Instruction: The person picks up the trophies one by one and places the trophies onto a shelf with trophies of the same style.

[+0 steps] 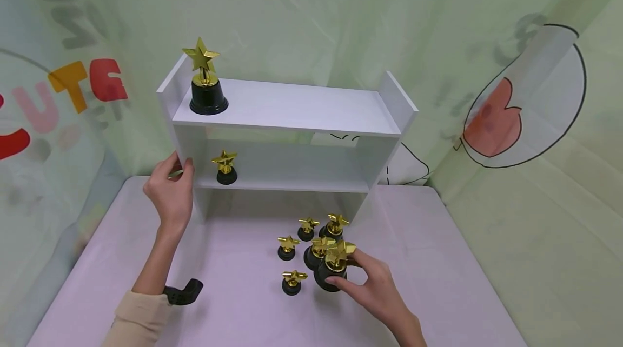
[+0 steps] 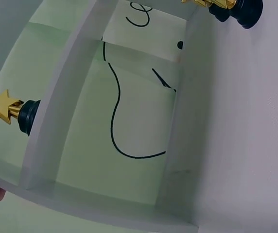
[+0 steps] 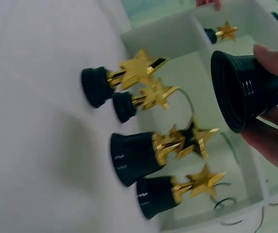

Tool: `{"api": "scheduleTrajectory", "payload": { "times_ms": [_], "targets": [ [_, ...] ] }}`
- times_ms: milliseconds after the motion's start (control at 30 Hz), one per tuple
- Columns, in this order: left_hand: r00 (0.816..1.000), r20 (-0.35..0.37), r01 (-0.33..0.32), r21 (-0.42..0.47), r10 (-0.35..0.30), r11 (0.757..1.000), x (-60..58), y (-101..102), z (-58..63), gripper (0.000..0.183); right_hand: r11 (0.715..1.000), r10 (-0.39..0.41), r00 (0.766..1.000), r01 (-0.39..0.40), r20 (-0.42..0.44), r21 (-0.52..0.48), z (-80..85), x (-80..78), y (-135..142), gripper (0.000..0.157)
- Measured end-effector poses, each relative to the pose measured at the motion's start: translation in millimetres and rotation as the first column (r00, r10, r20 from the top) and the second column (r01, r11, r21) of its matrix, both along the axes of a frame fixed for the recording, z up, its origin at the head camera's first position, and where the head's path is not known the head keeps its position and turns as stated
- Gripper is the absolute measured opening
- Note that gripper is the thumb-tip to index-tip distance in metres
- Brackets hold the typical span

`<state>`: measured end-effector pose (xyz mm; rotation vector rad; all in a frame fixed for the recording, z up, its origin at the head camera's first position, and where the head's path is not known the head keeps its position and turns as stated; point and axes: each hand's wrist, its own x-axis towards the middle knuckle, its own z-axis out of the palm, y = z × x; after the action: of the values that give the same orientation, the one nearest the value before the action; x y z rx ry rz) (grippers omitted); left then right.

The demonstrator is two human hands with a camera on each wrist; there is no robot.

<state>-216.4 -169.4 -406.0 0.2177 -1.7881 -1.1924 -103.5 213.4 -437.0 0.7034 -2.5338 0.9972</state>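
Note:
My right hand (image 1: 377,287) grips a large gold star trophy (image 3: 248,90) around its black base. In the right wrist view the hollow underside of that base is visible, raised above the table. Beyond it on the table stand two more large trophies (image 3: 136,158) and several small ones (image 1: 291,283), all gold stars on black bases. My left hand (image 1: 172,190) holds the left side panel of a white two-tier shelf (image 1: 292,106), thumb and fingers at its edge. One large trophy (image 1: 208,95) is upright at the top board's left end; a small trophy (image 1: 226,168) occupies the lower board's left.
The shelf stands towards the back of a table with a pale cloth (image 1: 243,309). Behind it hangs a light green curtain (image 1: 302,17) with printed letters and drawings. A black strap (image 1: 185,293) sticks out from the left wrist.

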Motion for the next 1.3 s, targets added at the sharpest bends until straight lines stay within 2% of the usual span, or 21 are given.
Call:
{"api": "scheduleTrajectory", "payload": {
  "times_ms": [333,633,933,1300],
  "targets": [
    [1.000,0.009,0.005,0.004,-0.005,1.000,2.5,-1,0.4,0.028,0.988,0.151,0.985,-0.151,-0.081,-0.001,41.8,-15.9,-24,0.044],
    [1.000,0.007,0.009,0.004,-0.009,1.000,3.6,-1,1.3,0.028,0.957,0.288,0.948,-0.288,-0.136,0.020,77.7,-34.0,-44,0.046],
    [1.000,0.010,0.012,0.009,-0.012,1.000,4.2,-1,2.7,0.027,0.934,0.353,0.917,-0.357,-0.185,0.013,116.5,-60.8,-70,0.046],
    [0.999,-0.021,0.033,0.012,-0.033,0.999,1.5,-2,4.4,0.027,0.927,0.362,0.907,-0.375,-0.215,-0.025,150.5,-91.2,-96,0.040]
  ]
}}
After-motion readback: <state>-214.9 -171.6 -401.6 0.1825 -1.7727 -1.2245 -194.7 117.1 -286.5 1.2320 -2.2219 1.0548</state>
